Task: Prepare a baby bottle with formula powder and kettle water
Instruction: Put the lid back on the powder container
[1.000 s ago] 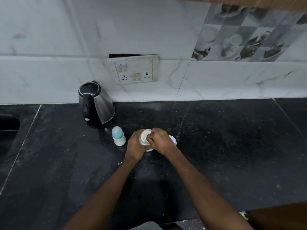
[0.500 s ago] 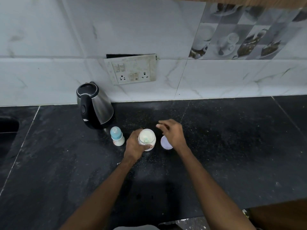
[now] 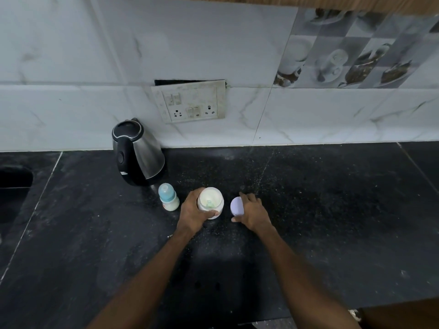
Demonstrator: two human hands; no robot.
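Two hands work on your black stone counter (image 3: pixel 320 210).
Your left hand (image 3: pixel 193 213) grips the open white powder jar (image 3: pixel 211 202); your right hand (image 3: pixel 253 213) rests loosely on its round pale lid (image 3: pixel 236 205), with the small blue-capped baby bottle (image 3: pixel 168 197) just beside the shiny steel kettle (image 3: pixel 136 153).

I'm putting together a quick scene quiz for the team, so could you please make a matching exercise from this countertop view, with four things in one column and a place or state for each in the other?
Things:
1. kettle
2. baby bottle
3. formula jar
4. lid

Places or states:
A. open, held by the left hand
B. capped, standing free between kettle and jar
C. on the counter under the right hand
D. at the back, against the wall tiles

Pairs: 1-D, 2-B, 3-A, 4-C
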